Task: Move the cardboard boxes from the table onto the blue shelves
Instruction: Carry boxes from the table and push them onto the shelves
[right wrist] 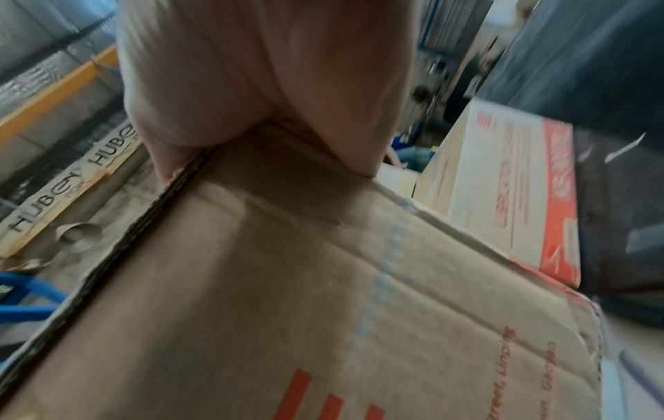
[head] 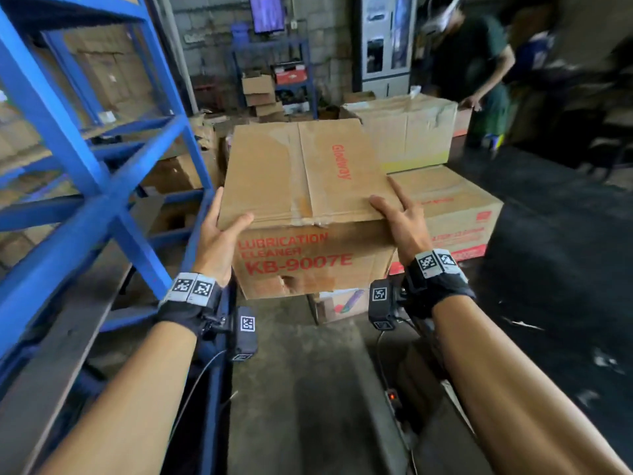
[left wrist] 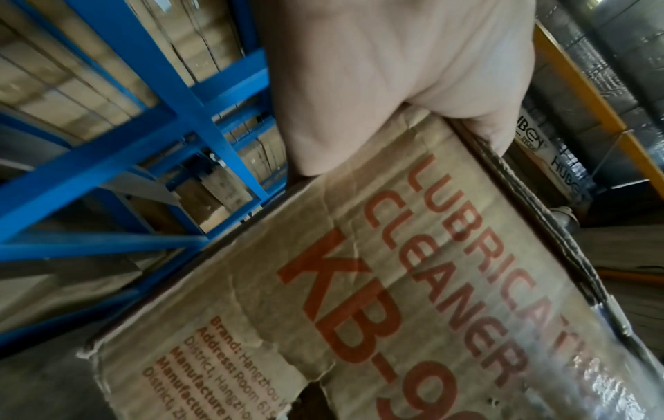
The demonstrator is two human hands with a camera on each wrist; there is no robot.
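I carry a brown cardboard box point(head: 305, 200) printed "LUBRICATION CLEANER KB-9007E" in red, held in the air in front of me. My left hand point(head: 219, 231) grips its near left top corner, thumb on the lid, fingers along the side. My right hand point(head: 397, 217) grips the near right top corner, thumb and fingers spread over the lid edge. The left wrist view shows the palm point(left wrist: 395, 79) clamped over the box's point(left wrist: 413, 284) edge; the right wrist view shows the same on the other corner point(right wrist: 287, 284). The blue shelves point(head: 102, 200) stand close on my left.
More cardboard boxes sit ahead right: a red-and-tan one point(head: 452, 214) and a larger one point(head: 407, 132) behind. The shelves hold stacked boxes point(head: 102, 70). A person point(head: 472, 70) bends over boxes at the back right. A concrete floor point(head: 308, 389) runs below me.
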